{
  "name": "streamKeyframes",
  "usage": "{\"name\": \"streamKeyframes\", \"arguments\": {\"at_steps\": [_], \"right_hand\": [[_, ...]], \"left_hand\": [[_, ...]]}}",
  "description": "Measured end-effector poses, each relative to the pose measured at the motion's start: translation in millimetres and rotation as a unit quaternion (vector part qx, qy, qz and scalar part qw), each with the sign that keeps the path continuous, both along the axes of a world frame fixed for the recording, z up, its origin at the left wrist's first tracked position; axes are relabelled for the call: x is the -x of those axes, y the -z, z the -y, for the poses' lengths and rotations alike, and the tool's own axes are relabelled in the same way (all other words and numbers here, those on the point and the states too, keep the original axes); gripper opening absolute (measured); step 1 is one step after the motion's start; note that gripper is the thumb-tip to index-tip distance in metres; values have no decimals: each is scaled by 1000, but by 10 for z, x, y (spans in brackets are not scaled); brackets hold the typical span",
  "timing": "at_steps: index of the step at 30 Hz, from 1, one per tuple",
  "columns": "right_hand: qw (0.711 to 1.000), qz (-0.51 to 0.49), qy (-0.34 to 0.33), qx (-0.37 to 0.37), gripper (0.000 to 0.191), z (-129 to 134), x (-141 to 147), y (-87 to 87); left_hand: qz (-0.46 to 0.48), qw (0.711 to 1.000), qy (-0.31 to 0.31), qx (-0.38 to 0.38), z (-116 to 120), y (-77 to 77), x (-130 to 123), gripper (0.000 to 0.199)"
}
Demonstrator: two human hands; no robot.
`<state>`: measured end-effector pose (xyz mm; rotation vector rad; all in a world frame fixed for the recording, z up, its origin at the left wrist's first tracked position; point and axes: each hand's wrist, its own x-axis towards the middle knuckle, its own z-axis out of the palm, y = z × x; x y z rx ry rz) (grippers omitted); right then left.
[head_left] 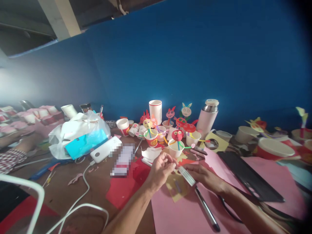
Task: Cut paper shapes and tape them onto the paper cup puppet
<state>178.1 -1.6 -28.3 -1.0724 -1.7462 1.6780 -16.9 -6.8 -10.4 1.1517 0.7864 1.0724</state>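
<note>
My right hand (206,177) holds a small pale strip with lengthwise lines (187,176) between thumb and fingers. Close to the strip's far end, my left hand (162,170) is closed in a pinch; what sits between its fingertips is too small to make out. Under both hands lie yellow paper (174,190) with pieces cut out and a large pink sheet (175,214). A black-and-silver pen (207,209) rests on the pink sheet below my right hand. Just beyond my hands stands a paper cup (175,150) bearing a red paper face (177,135) and coloured arms.
Several decorated paper cups (151,138) crowd the back, beside a pink thermos (207,120). A black phone (252,177) lies right. Left are red paper (126,187), a power bank (106,149) with a white cable (85,182), and a plastic bag (57,138). Another person's sleeve (12,161) shows far left.
</note>
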Motion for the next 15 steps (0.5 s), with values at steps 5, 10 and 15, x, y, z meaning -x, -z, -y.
{"name": "streamKeyframes", "arguments": {"at_steps": [5,10,15], "right_hand": [[1000,13,-12,-18,27,15,1,-9],[999,30,-10,5,21,-10,-70,42],[999,29,6,18,21,-27,-66,72]], "left_hand": [[-25,999,-27,-41,34,28,-41,12],[-6,997,-42,-58,66,-7,-62,12],[4,1000,-24,-10,31,-34,-46,16]]}}
